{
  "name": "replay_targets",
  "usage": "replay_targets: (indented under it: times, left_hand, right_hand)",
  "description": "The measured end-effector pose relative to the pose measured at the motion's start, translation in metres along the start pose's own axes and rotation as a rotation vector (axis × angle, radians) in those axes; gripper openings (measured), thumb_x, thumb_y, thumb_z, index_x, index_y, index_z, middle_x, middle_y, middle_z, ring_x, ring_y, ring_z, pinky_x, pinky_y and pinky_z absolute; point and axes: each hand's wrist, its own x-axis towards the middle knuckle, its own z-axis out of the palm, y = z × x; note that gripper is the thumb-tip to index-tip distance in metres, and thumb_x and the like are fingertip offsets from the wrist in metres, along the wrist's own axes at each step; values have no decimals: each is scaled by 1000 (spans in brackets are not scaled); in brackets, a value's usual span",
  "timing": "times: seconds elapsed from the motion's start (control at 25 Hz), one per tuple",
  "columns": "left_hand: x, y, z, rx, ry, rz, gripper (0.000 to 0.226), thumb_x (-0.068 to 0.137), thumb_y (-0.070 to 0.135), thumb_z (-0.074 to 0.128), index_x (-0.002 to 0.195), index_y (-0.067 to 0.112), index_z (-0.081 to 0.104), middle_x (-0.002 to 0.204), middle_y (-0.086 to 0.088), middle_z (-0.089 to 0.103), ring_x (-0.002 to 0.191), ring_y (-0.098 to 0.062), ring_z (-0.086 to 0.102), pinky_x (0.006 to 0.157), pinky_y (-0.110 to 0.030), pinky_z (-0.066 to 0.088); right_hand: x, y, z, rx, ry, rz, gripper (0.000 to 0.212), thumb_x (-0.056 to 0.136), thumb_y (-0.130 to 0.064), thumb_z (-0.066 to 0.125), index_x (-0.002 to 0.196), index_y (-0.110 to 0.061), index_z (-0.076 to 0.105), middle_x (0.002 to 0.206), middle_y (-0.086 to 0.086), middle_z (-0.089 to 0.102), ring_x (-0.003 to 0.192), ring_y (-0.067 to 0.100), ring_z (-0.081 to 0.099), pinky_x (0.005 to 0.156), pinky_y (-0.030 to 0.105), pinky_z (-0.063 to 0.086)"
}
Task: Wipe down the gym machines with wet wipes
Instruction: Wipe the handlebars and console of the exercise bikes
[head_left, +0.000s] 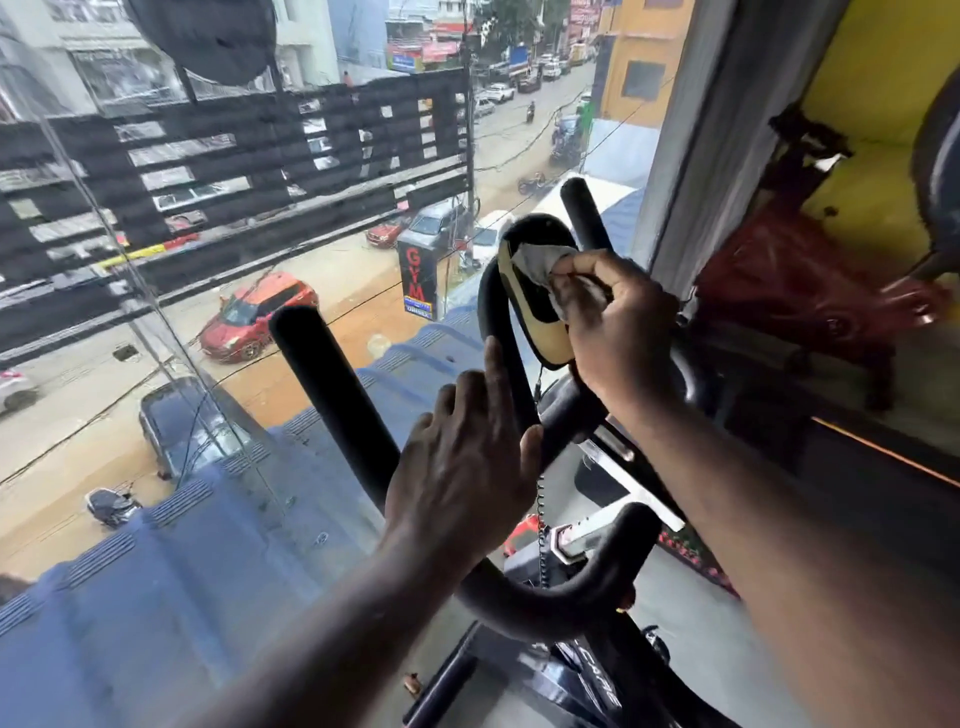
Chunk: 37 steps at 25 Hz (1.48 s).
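Right hand with fingers curled, pinching a crumpled grey wipe against the console face, left hand loosely straight, gripping nothing, index finger laid along the curved handlebar, thumb touching it, bike just beside the window.

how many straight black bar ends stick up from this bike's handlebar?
2 bar ends: one rises left of the console, beyond the left hand; the other stands behind the console, just above the right hand pinching the wipe. None looks hidden.
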Motion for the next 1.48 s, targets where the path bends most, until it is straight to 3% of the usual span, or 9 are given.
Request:
replay_targets:
  times: [0.12, 0.32, 0.48, 0.68, 0.84, 1.0, 1.16, 1.32, 1.48]
  left_hand:
    - [-1, -2, -3, -14, -28, 27, 93, 103, 59, 40, 166, 4, 0, 129, -12, 49, 112, -32, 53, 85, -47, 52]
    - [-1, -3, -4, -12, -15, 64, 95, 100, 58, 45, 165, 1, 5, 126, -12, 52, 110, -32, 54, 85, -46, 51]
    - [-2, -3, -4, 5, -20, 70, 96, 100, 60, 43, 166, 3, 2, 127, -11, 51, 112, -31, 54, 86, -45, 51]
    - [1, 0, -2, 49, -6, 69, 96, 101, 61, 42, 166, 3, 0, 126, -11, 49, 109, -28, 53, 87, -44, 54]
    - [-1, 8, 0, 108, -3, 40, 98, 99, 61, 43, 166, 3, 2, 123, -11, 49, 107, -30, 55, 82, -45, 54]
    - [-2, 14, -4, 114, -45, -41, 100, 99, 65, 46, 167, 14, -8, 131, -5, 43, 106, -29, 60, 72, -43, 55]
    - [-5, 16, -5, 132, -26, -79, 104, 97, 70, 49, 167, 21, -10, 132, 1, 41, 102, -25, 62, 62, -33, 42]
    - [-6, 15, -4, 70, -37, -77, 106, 94, 72, 50, 166, 30, -14, 135, 5, 42, 103, -25, 66, 61, -34, 49]
    - [-7, 8, -2, 5, -10, -113, 103, 90, 77, 45, 164, 38, -15, 132, 8, 48, 100, -23, 68, 68, -43, 60]
  right_hand:
    - [17, -6, -2, -35, 56, 223, 9, 87, -11, 76, 93, -18, 78, 82, -12, 75, 70, -5, 67, 76, 29, 61]
    - [12, -14, -6, 35, -74, 257, 17, 85, -9, 81, 87, -26, 79, 84, -7, 79, 78, 6, 76, 74, 38, 66]
    - [22, -15, -4, -27, 46, 338, 16, 80, -10, 83, 81, -26, 79, 76, -13, 77, 72, 2, 74, 71, 34, 65]
    - [33, -3, -13, 98, -58, 339, 20, 79, -5, 87, 84, -23, 80, 78, -10, 78, 69, 4, 75, 63, 29, 65]
    - [19, 1, -13, 99, -108, 105, 13, 84, -5, 82, 94, -13, 83, 82, -14, 73, 69, -17, 64, 69, 4, 49]
    - [34, 13, -12, 77, -83, 53, 14, 82, 0, 79, 88, -13, 80, 83, -5, 78, 76, 0, 71, 80, 28, 61]
    - [20, 19, -24, 224, -253, -99, 9, 89, -6, 80, 98, -7, 80, 93, -6, 77, 82, -16, 66, 80, 8, 54]
    - [38, 23, -22, 113, -155, -203, 14, 88, -2, 74, 96, -13, 78, 95, 2, 75, 92, 13, 72, 88, 27, 58]
    - [22, 17, 0, 97, -325, -697, 21, 99, -11, 63, 114, -13, 78, 115, 7, 67, 111, 26, 63, 98, 33, 51]
